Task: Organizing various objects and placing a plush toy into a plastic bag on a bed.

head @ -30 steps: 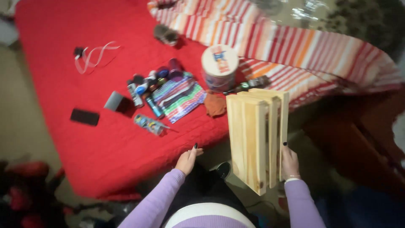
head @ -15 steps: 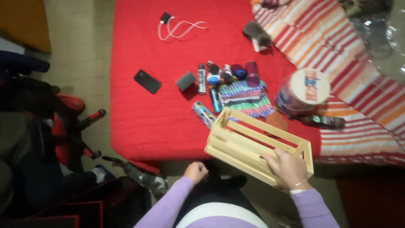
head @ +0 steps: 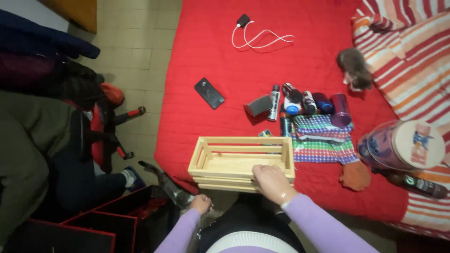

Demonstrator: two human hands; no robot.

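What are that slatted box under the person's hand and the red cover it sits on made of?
The crate looks like pale, unfinished wood: light slats with visible grain and no paint or gloss. The right hand holds its near edge. The red cover seems a soft, matte woven fabric, since it creases and drapes over the edge; the exact fibre cannot be told.

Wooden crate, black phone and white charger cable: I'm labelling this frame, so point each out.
wooden crate point(head: 220, 165), head view, on its bare inner floor.
black phone point(head: 209, 93), head view, middle of its screen.
white charger cable point(head: 262, 38), head view, on its looped cord.
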